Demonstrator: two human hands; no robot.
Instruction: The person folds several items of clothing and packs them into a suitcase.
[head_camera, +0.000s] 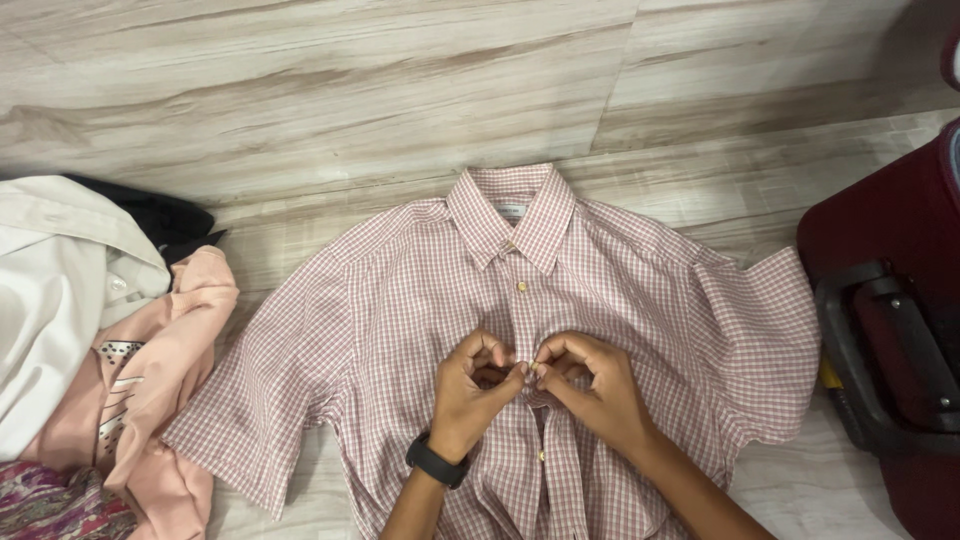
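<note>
A red-and-white checked short-sleeved shirt (400, 300) lies front up on the pale wood-grain floor, collar toward the far side. My left hand (472, 390), with a black band on the wrist, and my right hand (590, 385) meet at the shirt's front placket near its middle. Both pinch the fabric edges together at a button, fingertips touching. Two buttons above them are fastened, and one more shows below my hands.
A heap of clothes lies at the left: a white shirt (50, 290), a peach shirt (165, 380), a dark garment (160, 215) and a purple patterned cloth (50, 505). A dark red suitcase (890, 330) with a black handle stands at the right edge.
</note>
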